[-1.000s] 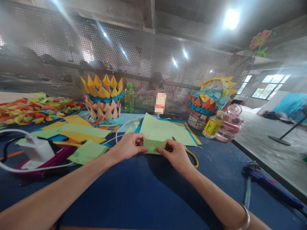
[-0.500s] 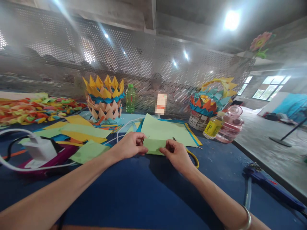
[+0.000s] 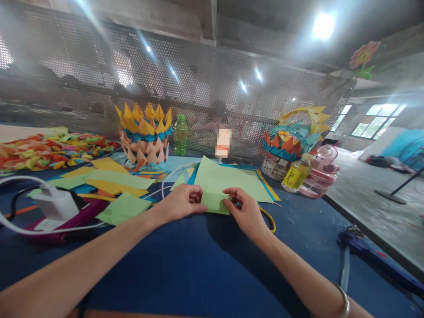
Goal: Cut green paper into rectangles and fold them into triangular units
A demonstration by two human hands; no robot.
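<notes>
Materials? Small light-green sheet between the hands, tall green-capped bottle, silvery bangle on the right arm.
Small light-green sheet: likely matte paper; thin, no shine. Tall green-capped bottle: probably glossy plastic; translucent body. Silvery bangle: perhaps polished metal; bright highlights.

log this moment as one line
left hand: holding small green paper by left end | right hand: touching its right end | beyond: large green sheet | beside right hand: yellow handle

Through my camera I read the paper slip as pale green. Around that slip, the tabletop is dark blue; left of it, a power strip shows magenta; beyond it and leftward, a paper basket wears zigzag yellow, blue and peach bands.
</notes>
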